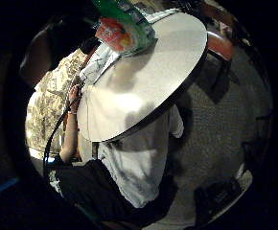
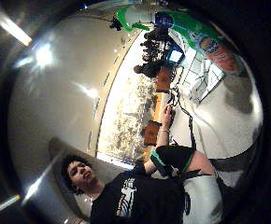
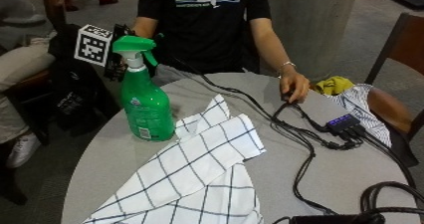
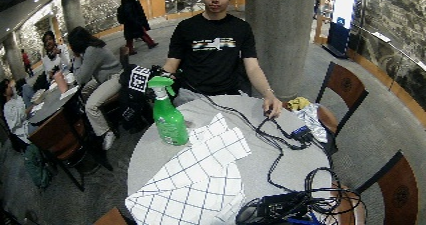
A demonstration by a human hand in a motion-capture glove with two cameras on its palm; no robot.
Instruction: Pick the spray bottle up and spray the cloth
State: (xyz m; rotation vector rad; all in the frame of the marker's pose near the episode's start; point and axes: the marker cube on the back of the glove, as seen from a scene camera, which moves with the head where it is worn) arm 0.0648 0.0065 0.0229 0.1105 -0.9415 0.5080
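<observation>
Upright green spray bottle (image 3: 145,109), green trigger head, beside checked cloth (image 3: 199,174).

- The person wore a black short-sleeved T-shirt (image 3: 205,25) with a striped, multicoloured graphic across the chest.
- A thin silver bracelet (image 3: 286,64) circled the bare hand's wrist.
- The right hand (image 4: 157,74) wore a black glove.
- Light grey trousers (image 1: 139,158) covered the legs.

Spray bottle (image 3: 143,107) showing green, trigger head green too, neck white. Cloth (image 3: 199,176) showing white with a dark windowpane check. Round table (image 3: 106,152) reading grey. Cables (image 3: 291,134) running black.
</observation>
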